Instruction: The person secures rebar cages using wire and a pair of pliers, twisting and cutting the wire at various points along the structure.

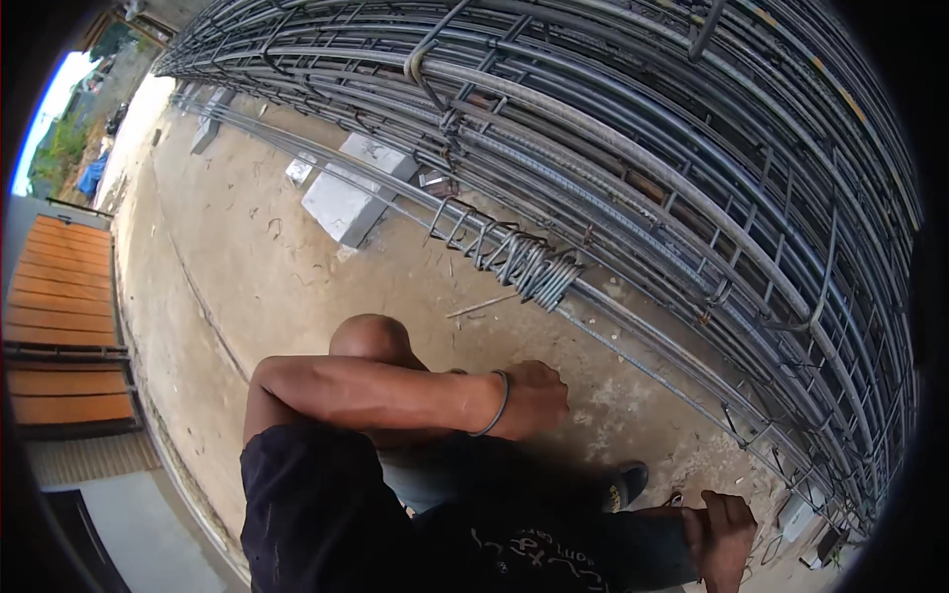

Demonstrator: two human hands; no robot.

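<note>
My left forearm crosses above my bent leg, with a dark band at the wrist. My left hand (534, 400) has bent fingers, mostly hidden under it, so I cannot make out whether they hold anything. At lower right, my right hand (724, 534) has fingers curled at the edge of dark teal fabric (647, 549); what is under them is unclear. Above my left hand, steel bars (618, 311) run diagonally with a cluster of bent wire rings (534, 267) around them. Below my hands are my black shirt and a dark sandal (628, 484).
Stacked rebar cages (652, 128) fill the upper right. Concrete blocks (356, 188) stand beneath the bars on the concrete floor (227, 277), among loose wire scraps. An orange slatted panel (64, 287) and a pale wall (129, 514) are at left, with a blue tarp (91, 173) beyond.
</note>
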